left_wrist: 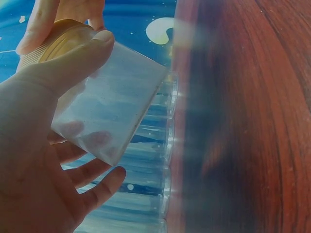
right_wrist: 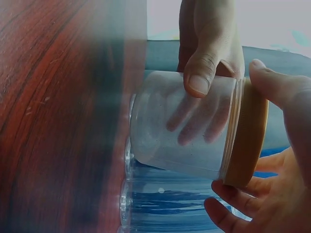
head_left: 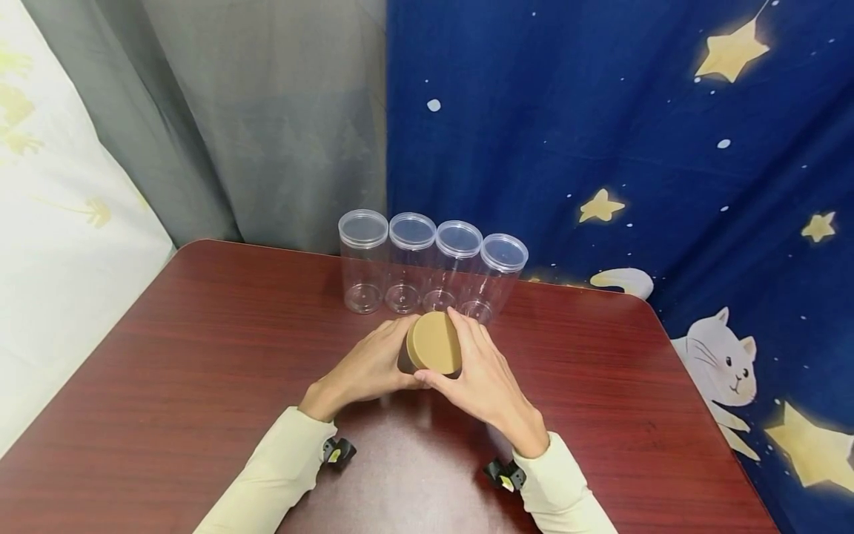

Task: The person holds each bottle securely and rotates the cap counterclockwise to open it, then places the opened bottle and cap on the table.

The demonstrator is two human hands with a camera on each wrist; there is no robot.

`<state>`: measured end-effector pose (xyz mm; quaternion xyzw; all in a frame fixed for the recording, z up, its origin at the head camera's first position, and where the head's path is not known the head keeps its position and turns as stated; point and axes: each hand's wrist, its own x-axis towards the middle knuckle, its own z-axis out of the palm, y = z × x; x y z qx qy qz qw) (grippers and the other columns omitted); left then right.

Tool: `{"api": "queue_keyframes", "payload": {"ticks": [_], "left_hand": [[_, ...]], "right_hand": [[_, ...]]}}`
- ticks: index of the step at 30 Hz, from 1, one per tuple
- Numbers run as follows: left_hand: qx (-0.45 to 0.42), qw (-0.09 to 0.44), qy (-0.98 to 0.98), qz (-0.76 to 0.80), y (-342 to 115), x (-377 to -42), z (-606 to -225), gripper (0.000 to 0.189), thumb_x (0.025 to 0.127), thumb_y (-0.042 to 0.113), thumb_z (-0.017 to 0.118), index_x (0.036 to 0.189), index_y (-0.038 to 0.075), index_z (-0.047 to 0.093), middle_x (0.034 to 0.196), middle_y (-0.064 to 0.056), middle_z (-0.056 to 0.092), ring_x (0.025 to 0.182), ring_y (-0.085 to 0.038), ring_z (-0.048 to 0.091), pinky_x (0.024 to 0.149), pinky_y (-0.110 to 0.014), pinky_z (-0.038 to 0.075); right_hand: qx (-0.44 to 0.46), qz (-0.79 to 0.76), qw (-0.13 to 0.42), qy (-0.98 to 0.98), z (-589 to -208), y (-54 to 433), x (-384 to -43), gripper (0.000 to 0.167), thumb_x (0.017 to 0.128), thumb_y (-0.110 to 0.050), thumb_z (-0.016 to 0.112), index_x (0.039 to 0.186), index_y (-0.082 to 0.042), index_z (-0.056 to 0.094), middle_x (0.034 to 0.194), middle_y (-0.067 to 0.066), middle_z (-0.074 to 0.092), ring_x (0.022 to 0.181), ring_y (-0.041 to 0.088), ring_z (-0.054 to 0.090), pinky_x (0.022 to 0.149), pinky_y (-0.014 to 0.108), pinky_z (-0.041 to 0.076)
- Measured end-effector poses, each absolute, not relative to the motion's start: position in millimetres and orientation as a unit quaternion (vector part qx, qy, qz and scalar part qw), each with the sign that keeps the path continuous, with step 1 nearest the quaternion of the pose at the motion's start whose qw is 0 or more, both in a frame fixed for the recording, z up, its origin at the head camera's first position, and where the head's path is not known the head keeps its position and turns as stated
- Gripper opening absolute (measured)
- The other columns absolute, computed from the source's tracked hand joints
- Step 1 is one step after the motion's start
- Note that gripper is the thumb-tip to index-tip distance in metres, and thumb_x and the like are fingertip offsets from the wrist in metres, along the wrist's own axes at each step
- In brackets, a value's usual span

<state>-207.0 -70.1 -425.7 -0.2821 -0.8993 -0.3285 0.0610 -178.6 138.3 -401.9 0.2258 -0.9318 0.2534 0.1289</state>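
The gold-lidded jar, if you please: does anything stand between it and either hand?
Nothing visible does: the left hand grips the jar's see-through body and the right hand holds its gold lid. The four clear containers stand beyond the hands.

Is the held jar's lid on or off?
On: the gold lid caps the clear jar in the right wrist view; cannot tell how tightly.

Smooth plastic jar, matt lid

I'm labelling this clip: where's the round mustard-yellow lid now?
Below centre in the head view, the lid is on a short clear plastic jar, between the left hand and right hand, in front of four tall clear cylindrical jars.
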Motion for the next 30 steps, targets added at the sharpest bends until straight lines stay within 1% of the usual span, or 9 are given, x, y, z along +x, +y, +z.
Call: {"api": "queue_keyframes", "payload": {"ticks": [7, 15, 24, 27, 30], "left_hand": [[-0.281, 0.054, -0.899, -0.332, -70.3, -206.5, -424.5, 0.092, 0.066, 0.039, 0.089, 0.142, 0.011, 0.046, 0.130, -0.007, 0.060, 0.117, -0.025, 0.056, 0.099, -0.045, 0.047], [-0.284, 0.045, -0.898, -0.332, -70.7, -206.5, -423.0, 0.093, 0.065, 0.040, 0.090, 0.141, 0.011, 0.046, 0.129, -0.007, 0.060, 0.117, -0.024, 0.056, 0.100, -0.045, 0.046], [-0.286, 0.045, -0.899, -0.329, -70.3, -206.3, -423.2, 0.094, 0.066, 0.039, 0.090, 0.143, 0.010, 0.045, 0.132, -0.006, 0.059, 0.120, -0.024, 0.055, 0.102, -0.045, 0.046], [-0.284, 0.049, -0.899, -0.330, -70.0, -206.5, -424.0, 0.093, 0.066, 0.041, 0.090, 0.142, 0.011, 0.045, 0.131, -0.006, 0.059, 0.119, -0.023, 0.056, 0.101, -0.045, 0.046], [-0.280, 0.052, -0.899, -0.333, -69.5, -207.1, -425.1, 0.093, 0.066, 0.042, 0.090, 0.141, 0.012, 0.046, 0.129, -0.005, 0.060, 0.117, -0.023, 0.056, 0.100, -0.044, 0.046]], "right_hand": [[0.230, 0.256, 0.124, -0.931, -401.2, 138.6, -178.4, 0.097, 0.079, -0.058, 0.075, 0.153, -0.012, 0.032, 0.144, 0.008, 0.047, 0.131, 0.021, 0.047, 0.105, 0.045, 0.045], [0.242, 0.261, 0.118, -0.927, -399.9, 140.5, -178.5, 0.094, 0.080, -0.055, 0.076, 0.153, -0.015, 0.032, 0.146, 0.004, 0.046, 0.131, 0.019, 0.047, 0.103, 0.045, 0.046], [0.257, 0.260, 0.114, -0.924, -398.9, 142.0, -177.6, 0.092, 0.080, -0.050, 0.077, 0.153, -0.016, 0.032, 0.148, 0.004, 0.044, 0.134, 0.018, 0.046, 0.104, 0.045, 0.046], [0.255, 0.262, 0.113, -0.924, -399.0, 142.0, -177.8, 0.093, 0.080, -0.051, 0.076, 0.154, -0.016, 0.031, 0.151, 0.005, 0.041, 0.137, 0.020, 0.043, 0.106, 0.047, 0.044], [0.231, 0.266, 0.112, -0.929, -398.6, 141.2, -178.4, 0.095, 0.080, -0.056, 0.075, 0.154, -0.015, 0.031, 0.154, 0.005, 0.039, 0.141, 0.021, 0.040, 0.107, 0.049, 0.043]]}}
